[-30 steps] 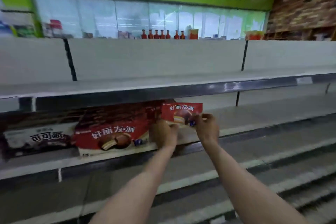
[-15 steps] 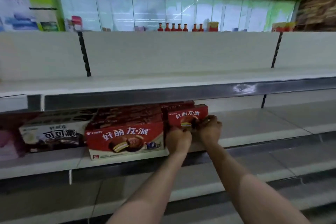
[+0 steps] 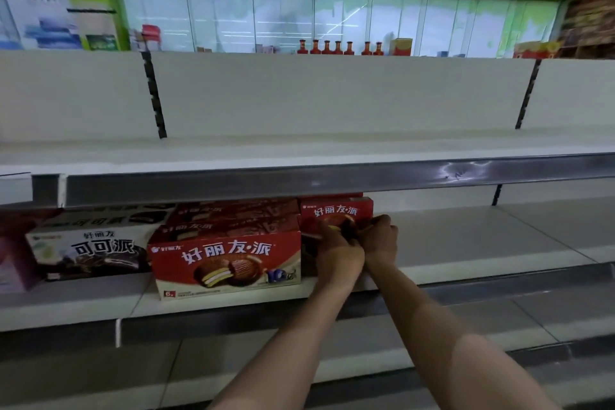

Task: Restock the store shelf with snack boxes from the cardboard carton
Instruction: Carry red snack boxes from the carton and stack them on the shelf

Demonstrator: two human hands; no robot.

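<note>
A small red snack box stands on the middle shelf, just right of a larger red snack box. Both of my hands are on its front. My left hand grips its lower left part and my right hand grips its lower right edge, the two hands touching each other. More red boxes are stacked behind the large one. The box's lower half is hidden by my hands. The cardboard carton is out of view.
A white and black snack box stands left of the red ones, with a purple box at the far left. The upper shelf overhangs the boxes. Lower shelves run below. Red bottles stand beyond the shelf back.
Both hands have pushed the small red box back and down onto the shelf beside the large red box, and have drawn closer together. The view has shifted to the left.
</note>
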